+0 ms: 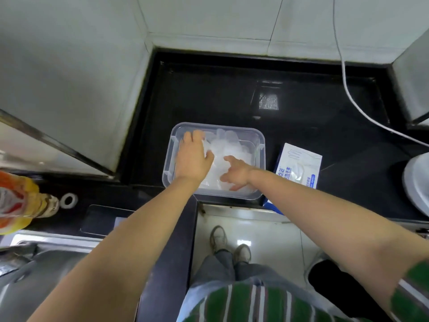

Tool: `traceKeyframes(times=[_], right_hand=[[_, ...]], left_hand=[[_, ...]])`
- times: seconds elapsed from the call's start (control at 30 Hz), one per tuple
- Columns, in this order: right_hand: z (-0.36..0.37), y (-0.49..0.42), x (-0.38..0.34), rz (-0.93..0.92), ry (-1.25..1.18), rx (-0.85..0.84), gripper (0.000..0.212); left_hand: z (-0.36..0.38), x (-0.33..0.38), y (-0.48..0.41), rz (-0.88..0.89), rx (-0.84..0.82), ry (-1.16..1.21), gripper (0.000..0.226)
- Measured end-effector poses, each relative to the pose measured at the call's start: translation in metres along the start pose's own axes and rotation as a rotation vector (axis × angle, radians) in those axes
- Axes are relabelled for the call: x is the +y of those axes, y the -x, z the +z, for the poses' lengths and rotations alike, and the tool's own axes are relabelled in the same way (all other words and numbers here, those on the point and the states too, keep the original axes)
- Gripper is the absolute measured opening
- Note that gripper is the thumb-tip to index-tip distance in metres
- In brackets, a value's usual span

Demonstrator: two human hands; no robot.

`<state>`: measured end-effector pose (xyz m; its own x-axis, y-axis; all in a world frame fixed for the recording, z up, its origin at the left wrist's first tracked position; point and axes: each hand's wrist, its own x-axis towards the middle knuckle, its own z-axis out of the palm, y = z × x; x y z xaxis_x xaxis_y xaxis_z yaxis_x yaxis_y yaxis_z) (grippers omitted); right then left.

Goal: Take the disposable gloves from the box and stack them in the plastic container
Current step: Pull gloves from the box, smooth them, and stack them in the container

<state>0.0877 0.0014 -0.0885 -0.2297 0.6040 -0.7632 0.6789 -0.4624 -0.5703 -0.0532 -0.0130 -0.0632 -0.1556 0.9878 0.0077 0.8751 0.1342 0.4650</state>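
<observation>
Clear container (260, 159), one; box (299, 166), one.

Walls (209, 17): pale grey tiles.
Counter (209, 101): black and shiny, with a patch of light (268, 101) on it.
Floor (267, 233): pale shiny tiles.
Sink (46, 263): grey metal, lower left.

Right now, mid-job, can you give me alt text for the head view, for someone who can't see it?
The left hand and right hand both rest on a pile of clear gloves inside a clear plastic container on a black counter. The blue-and-white box lies to the container's right.
</observation>
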Motion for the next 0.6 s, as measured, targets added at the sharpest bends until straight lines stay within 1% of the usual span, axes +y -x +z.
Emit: traceKeyframes(times=[0.03, 0.07, 0.1, 0.13, 0.17, 0.2, 0.27, 0.3, 0.33, 0.37, 0.4, 0.43, 0.53, 0.6], right_hand=[[0.001, -0.001, 0.0, 0.011, 0.01, 0.001, 0.076], [0.001, -0.002, 0.0, 0.026, 0.029, -0.009, 0.068], [0.0, -0.003, 0.0, 0.021, 0.073, -0.018, 0.05], [-0.002, -0.004, 0.001, 0.022, 0.156, -0.036, 0.03], [-0.003, -0.001, 0.001, 0.034, 0.212, -0.044, 0.022], [-0.004, -0.003, 0.002, 0.039, 0.26, -0.039, 0.029], [-0.007, -0.009, 0.006, 0.017, 0.259, -0.009, 0.066], [-0.006, -0.007, 0.005, 0.022, 0.211, 0.007, 0.081], [-0.006, -0.008, 0.006, 0.035, 0.181, 0.016, 0.09], [-0.005, -0.005, 0.004, 0.055, 0.158, 0.032, 0.093], [-0.005, -0.007, 0.005, 0.062, 0.162, 0.046, 0.093], [-0.005, -0.007, 0.006, 0.052, 0.154, 0.06, 0.087], [-0.005, -0.009, 0.009, 0.053, 0.129, 0.084, 0.056], [-0.004, -0.012, 0.01, 0.087, 0.189, 0.067, 0.043]], left_hand=[[-0.004, 0.007, 0.002, 0.113, 0.062, 0.013, 0.035], [-0.008, 0.017, 0.007, 0.254, 0.09, 0.05, 0.033], [-0.01, 0.027, 0.01, 0.391, 0.072, 0.064, 0.029], [-0.008, 0.037, 0.014, 0.489, 0.008, 0.055, 0.022], [-0.004, 0.044, 0.017, 0.503, -0.079, 0.036, 0.014], [0.002, 0.047, 0.017, 0.423, -0.172, 0.017, 0.012], [0.016, 0.041, 0.009, 0.121, -0.385, -0.079, 0.022], [0.022, 0.03, 0.005, 0.013, -0.471, -0.121, 0.026], [0.028, 0.02, 0.003, -0.051, -0.543, -0.143, 0.032], [0.03, 0.009, 0.001, -0.1, -0.604, -0.151, 0.041], [0.031, 0.0, -0.001, -0.131, -0.651, -0.149, 0.05], [0.032, -0.008, -0.003, -0.156, -0.68, -0.147, 0.057], [0.033, -0.019, -0.007, -0.17, -0.756, -0.168, 0.074], [0.034, -0.019, -0.009, -0.166, -0.796, -0.174, 0.082]])
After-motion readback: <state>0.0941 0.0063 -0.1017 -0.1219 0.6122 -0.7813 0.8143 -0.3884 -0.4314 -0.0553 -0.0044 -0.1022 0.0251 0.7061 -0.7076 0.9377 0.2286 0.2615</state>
